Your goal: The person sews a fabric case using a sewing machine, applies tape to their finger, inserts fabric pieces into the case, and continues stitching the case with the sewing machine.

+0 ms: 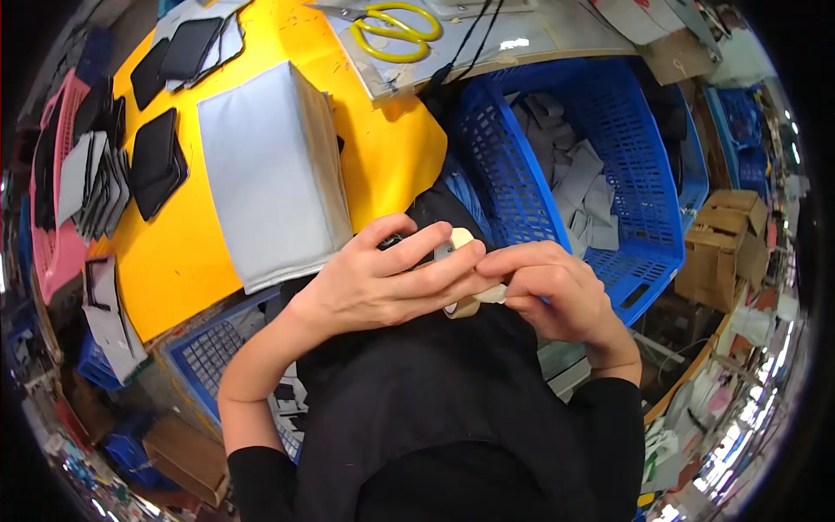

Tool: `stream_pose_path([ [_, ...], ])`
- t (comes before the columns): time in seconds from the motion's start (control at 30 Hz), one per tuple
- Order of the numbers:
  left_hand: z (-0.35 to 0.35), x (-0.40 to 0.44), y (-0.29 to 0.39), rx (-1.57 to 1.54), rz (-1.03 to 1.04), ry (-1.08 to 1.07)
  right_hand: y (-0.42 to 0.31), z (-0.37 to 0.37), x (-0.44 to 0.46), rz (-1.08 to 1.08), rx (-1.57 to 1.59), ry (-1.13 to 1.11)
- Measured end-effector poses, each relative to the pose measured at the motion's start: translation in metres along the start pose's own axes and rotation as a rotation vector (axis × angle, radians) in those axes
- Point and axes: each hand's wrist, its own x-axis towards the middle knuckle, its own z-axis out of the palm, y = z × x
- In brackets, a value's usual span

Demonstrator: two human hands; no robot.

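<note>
In front of my body, my left hand (391,277) is wrapped round a cream roll of tape (464,308), and its fingers cover much of it. Close against it, my right hand (557,291) pinches a short pale strip (493,295) at the roll's right side; the fingertips of both hands meet there. Just beyond my left hand stands a light grey fabric-covered box (265,178) on a yellow work surface (178,300). A small dark shiny item shows behind the left fingers, too hidden to name.
Yellow-handled scissors (396,33) lie on a grey board at the back. To the right, a blue basket (639,130) holds grey fabric scraps (578,178). Black pads (158,163) and stacked grey pieces (94,187) lie left, beside a pink basket (54,244). A cardboard box (720,248) is far right.
</note>
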Motion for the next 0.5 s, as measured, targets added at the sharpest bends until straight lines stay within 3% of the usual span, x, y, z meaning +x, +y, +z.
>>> stream_pose_path([
  [0.5,-0.0084,0.0063,0.0016,0.201,0.113,0.036,-0.0081,-0.0036,0.0035,0.127,0.009,-0.030],
])
